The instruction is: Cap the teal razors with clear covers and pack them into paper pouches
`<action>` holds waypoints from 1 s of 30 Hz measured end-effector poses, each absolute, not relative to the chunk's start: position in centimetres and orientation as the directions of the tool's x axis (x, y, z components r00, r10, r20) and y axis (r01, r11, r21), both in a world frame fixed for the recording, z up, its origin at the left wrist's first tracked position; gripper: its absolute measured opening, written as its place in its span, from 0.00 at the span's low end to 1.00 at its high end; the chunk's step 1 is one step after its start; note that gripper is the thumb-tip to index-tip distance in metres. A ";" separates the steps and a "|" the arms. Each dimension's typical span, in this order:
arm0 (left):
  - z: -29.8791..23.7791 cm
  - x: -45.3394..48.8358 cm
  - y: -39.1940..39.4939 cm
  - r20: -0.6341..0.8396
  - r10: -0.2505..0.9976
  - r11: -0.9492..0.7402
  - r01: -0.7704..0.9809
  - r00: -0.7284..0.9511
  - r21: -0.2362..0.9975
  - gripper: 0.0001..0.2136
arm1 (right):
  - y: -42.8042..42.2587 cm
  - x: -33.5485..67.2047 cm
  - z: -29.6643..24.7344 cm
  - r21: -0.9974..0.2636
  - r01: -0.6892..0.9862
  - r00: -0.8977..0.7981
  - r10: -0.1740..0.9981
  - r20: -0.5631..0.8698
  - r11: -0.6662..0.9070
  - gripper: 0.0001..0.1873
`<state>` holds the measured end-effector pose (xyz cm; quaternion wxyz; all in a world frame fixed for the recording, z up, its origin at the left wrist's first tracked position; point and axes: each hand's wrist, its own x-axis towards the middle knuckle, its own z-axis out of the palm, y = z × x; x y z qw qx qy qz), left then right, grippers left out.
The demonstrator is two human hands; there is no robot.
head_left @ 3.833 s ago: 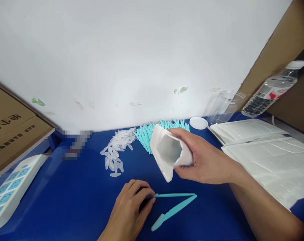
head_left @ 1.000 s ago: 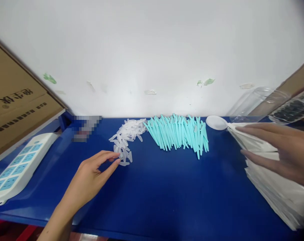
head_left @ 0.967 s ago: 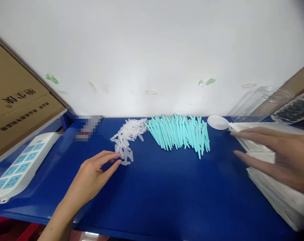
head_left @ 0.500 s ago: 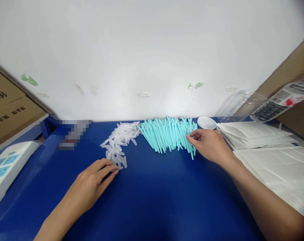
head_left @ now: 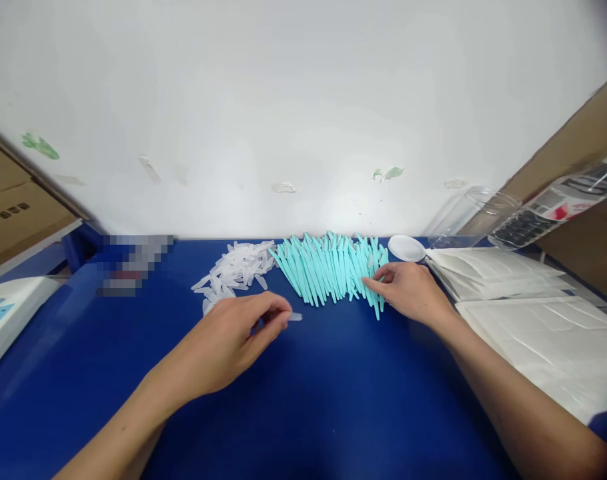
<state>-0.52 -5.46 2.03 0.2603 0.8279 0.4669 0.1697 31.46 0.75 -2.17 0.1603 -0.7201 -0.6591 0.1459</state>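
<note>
the left hand [head_left: 228, 343], just left of the frame's centre, pinches a translucent plastic cap [head_left: 296, 317] between thumb and fingers, its end poking out to the right. behind it, left of centre, lies a loose heap of similar caps [head_left: 243, 263]. the right hand [head_left: 414, 292], right of centre, has thumb and fingertips close together at the right end of a row of turquoise eyebrow razors [head_left: 321, 270]; i cannot tell whether it grips one. a round white lid [head_left: 406, 249] lies just beyond.
</note>
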 end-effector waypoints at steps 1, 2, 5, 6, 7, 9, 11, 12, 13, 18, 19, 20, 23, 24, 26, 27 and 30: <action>2.2 0.3 -4.9 0.050 0.853 -0.439 0.662 0.519 0.607 0.09 | 0.9 31.3 -2.2 -0.427 0.901 0.086 0.996 0.000 -0.078 0.14; 2.3 1.0 -4.5 0.065 0.850 -0.443 0.641 0.523 0.627 0.09 | 1.0 31.1 -2.3 -0.434 0.898 0.082 0.997 -0.006 -0.076 0.14; 1.9 2.4 -3.7 0.110 0.853 -0.430 0.569 0.510 0.701 0.09 | 1.3 30.7 -2.5 -0.473 0.877 0.066 0.996 -0.057 -0.085 0.13; 1.6 2.6 -3.6 0.121 0.856 -0.421 0.543 0.502 0.727 0.09 | 1.3 30.7 -2.6 -0.488 0.868 0.061 0.995 -0.077 -0.091 0.13; 1.2 2.7 -3.7 0.125 0.860 -0.408 0.520 0.495 0.750 0.09 | 1.4 30.7 -2.6 -0.501 0.860 0.057 0.994 -0.094 -0.097 0.13; 0.5 2.6 -3.8 0.116 0.868 -0.379 0.494 0.483 0.782 0.10 | 1.4 30.7 -2.8 -0.511 0.853 0.060 0.993 -0.105 -0.105 0.13; 0.0 2.4 -4.0 0.088 0.875 -0.349 0.494 0.477 0.796 0.10 | 1.4 30.7 -2.9 -0.502 0.858 0.075 0.994 -0.085 -0.108 0.13; -0.2 2.2 -4.0 0.075 0.877 -0.337 0.496 0.475 0.800 0.10 | 1.5 30.6 -2.9 -0.493 0.863 0.087 0.994 -0.067 -0.108 0.13; -0.3 2.1 -4.0 0.066 0.879 -0.328 0.498 0.472 0.803 0.10 | 1.6 30.5 -3.0 -0.483 0.869 0.098 0.994 -0.048 -0.109 0.12; -0.3 1.8 -4.0 0.060 0.882 -0.310 0.479 0.468 0.821 0.10 | 1.8 30.2 -3.1 -0.465 0.878 0.120 0.993 -0.012 -0.112 0.11; -0.2 1.8 -4.0 0.061 0.883 -0.309 0.478 0.466 0.822 0.10 | 1.7 30.2 -3.1 -0.469 0.876 0.122 0.992 -0.010 -0.113 0.12; -0.3 1.7 -3.9 0.060 0.885 -0.306 0.479 0.461 0.823 0.10 | 1.6 30.2 -3.1 -0.470 0.875 0.126 0.992 -0.007 -0.115 0.13; -0.4 1.6 -3.8 0.059 0.889 -0.302 0.486 0.453 0.820 0.11 | 1.2 30.3 -3.1 -0.461 0.879 0.136 0.991 0.003 -0.119 0.15; -0.4 1.6 -3.8 0.062 0.888 -0.307 0.486 0.456 0.818 0.11 | 1.2 30.3 -3.1 -0.455 0.883 0.136 0.991 0.003 -0.120 0.15; -0.5 1.7 -3.8 0.070 0.883 -0.320 0.487 0.464 0.813 0.11 | 1.2 30.2 -3.0 -0.440 0.889 0.141 0.990 0.002 -0.126 0.13; -0.5 1.7 -3.8 0.073 0.881 -0.326 0.487 0.468 0.810 0.11 | 1.2 30.2 -3.0 -0.432 0.893 0.144 0.990 0.001 -0.129 0.13; -0.6 1.8 -3.9 0.077 0.879 -0.334 0.492 0.471 0.804 0.11 | 1.6 30.0 -2.9 -0.403 0.906 0.144 0.990 0.002 -0.131 0.13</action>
